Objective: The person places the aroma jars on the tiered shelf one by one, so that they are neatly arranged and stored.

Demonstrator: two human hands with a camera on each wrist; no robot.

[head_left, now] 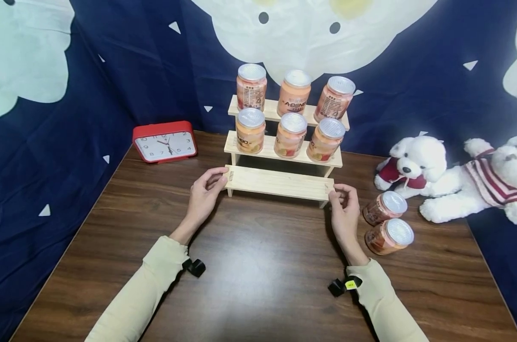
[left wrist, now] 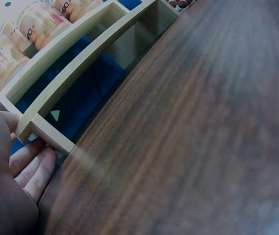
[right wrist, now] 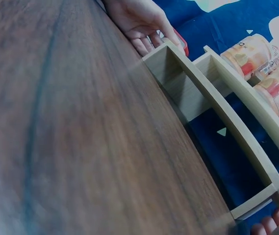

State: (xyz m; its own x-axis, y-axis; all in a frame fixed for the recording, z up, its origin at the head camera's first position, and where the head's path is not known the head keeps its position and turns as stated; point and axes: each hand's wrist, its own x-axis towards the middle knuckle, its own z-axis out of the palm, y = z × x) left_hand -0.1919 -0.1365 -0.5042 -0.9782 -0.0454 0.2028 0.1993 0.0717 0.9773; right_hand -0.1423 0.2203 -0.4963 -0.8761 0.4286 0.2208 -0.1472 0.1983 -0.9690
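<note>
A low wooden step (head_left: 279, 183) stands in front of a wooden tiered rack. My left hand (head_left: 203, 195) holds the step's left end, with thumb and index finger at its top corner and the other fingers beside the end leg (left wrist: 53, 132). At the opposite end, my right hand (head_left: 345, 213) grips the right corner; the right wrist view shows only part of it, at the lower right. Behind the step, the middle shelf (head_left: 268, 148) bears three jars with silvery lids, such as this jar (head_left: 290, 137). Three more, including an orange jar (head_left: 293, 97), stand on the top shelf (head_left: 272, 108).
Two further jars, a nearer jar (head_left: 382, 240) and a farther jar (head_left: 378, 211), stand right of my right hand. Beyond them sit two white plush toys, the smaller plush dog (head_left: 416, 161) and a striped-shirt plush (head_left: 493, 175). A red clock (head_left: 164, 141) is at the back left.
</note>
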